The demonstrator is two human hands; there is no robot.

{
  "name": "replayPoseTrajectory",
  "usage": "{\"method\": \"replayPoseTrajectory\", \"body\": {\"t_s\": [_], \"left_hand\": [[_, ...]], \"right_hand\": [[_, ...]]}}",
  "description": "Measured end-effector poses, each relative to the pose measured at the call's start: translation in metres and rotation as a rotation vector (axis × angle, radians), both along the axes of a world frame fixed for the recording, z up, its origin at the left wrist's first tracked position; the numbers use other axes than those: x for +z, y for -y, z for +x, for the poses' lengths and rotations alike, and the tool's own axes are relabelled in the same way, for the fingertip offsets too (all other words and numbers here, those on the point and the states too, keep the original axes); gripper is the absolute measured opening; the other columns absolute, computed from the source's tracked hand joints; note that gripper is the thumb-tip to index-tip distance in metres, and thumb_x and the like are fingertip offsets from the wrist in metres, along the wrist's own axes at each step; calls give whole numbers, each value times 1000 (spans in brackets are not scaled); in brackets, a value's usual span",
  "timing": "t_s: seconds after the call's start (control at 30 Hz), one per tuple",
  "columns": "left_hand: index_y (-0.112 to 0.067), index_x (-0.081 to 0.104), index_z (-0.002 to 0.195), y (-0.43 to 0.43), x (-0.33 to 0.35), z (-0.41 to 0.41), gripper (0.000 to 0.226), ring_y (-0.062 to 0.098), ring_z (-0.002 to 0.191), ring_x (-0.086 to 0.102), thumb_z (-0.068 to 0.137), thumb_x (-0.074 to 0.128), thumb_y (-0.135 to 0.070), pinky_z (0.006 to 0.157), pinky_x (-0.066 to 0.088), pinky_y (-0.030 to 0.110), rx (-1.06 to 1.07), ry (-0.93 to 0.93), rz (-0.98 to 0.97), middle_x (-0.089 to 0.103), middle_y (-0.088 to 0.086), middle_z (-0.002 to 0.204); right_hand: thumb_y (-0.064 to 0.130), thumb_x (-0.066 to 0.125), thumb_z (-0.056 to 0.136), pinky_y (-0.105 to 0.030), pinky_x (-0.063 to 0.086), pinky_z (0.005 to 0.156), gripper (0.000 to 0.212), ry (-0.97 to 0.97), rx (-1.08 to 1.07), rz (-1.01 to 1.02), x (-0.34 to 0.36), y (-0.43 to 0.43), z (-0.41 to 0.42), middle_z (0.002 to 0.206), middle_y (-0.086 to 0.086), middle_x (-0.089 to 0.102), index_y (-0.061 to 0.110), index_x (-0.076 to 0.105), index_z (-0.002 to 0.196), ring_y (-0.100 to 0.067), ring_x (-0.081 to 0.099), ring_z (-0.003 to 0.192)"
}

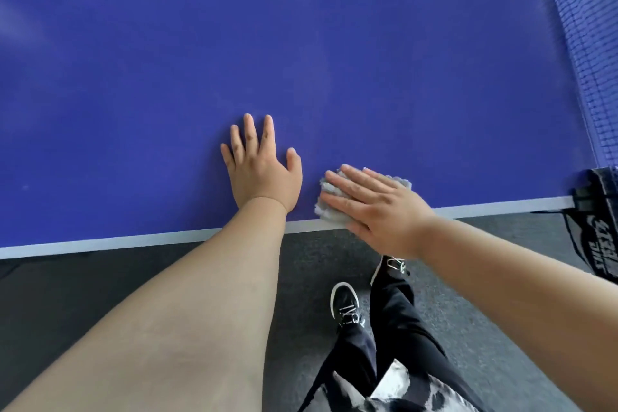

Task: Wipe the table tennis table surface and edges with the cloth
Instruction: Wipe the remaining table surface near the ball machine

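Down flat on the table (301, 43), left hand (261, 172), fingers (250, 132) wide; right hand (381, 212), fingers (351, 191) straight, atop the cloth (329, 216).

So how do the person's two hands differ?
The left hand rests bare on the blue table, fingers spread; the right hand presses a grey cloth, fingers closer together. The left hand lies wholly on the blue; the right hand crosses the white edge line. Both are flat, fingers straight.
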State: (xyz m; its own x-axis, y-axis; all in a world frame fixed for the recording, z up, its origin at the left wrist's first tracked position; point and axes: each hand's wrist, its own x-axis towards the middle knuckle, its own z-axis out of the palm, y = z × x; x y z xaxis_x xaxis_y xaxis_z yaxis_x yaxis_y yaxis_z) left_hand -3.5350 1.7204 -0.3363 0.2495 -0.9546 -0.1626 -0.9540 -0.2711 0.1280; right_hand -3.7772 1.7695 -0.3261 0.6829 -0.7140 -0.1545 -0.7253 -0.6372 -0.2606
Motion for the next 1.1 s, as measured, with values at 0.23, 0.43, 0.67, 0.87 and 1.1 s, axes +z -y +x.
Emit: {"method": "replayPoseTrajectory", "body": {"t_s": [0.23,0.43,0.67,0.87,1.1], "left_hand": [[-30,20,164,0,-5,0,72,32,159,8,97,33,-53,129,7,54,4,4,-44,10,2,174],[-30,20,164,0,-8,1,72,32,159,9,97,31,-54,128,7,54,1,25,-62,10,3,174],[-28,21,164,0,0,-1,71,31,159,9,98,32,-52,128,8,55,0,17,-40,10,3,174],[-30,22,164,1,-7,-1,73,31,159,10,96,29,-54,129,8,53,8,21,-63,12,1,174],[-32,21,164,2,-11,2,74,29,160,8,95,25,-57,129,7,52,4,35,-80,10,0,174]], "right_hand": [[53,35,102,-46,7,129,63,-59,-674,18,4,77,-36,174,2,9,35,20,161,-28,3,160],[43,44,107,-47,16,129,52,51,-334,-65,-4,-33,34,169,1,30,30,42,157,-30,21,157],[51,41,101,-49,14,129,62,-44,-513,-12,6,8,-64,172,4,18,37,27,160,-27,12,159],[50,37,99,-48,4,130,65,-61,-788,-7,3,11,-31,174,-4,10,31,23,160,-33,3,160],[51,36,102,-48,12,130,65,-2,-201,-52,-8,-1,34,172,-2,19,26,31,162,-31,12,159]]}}
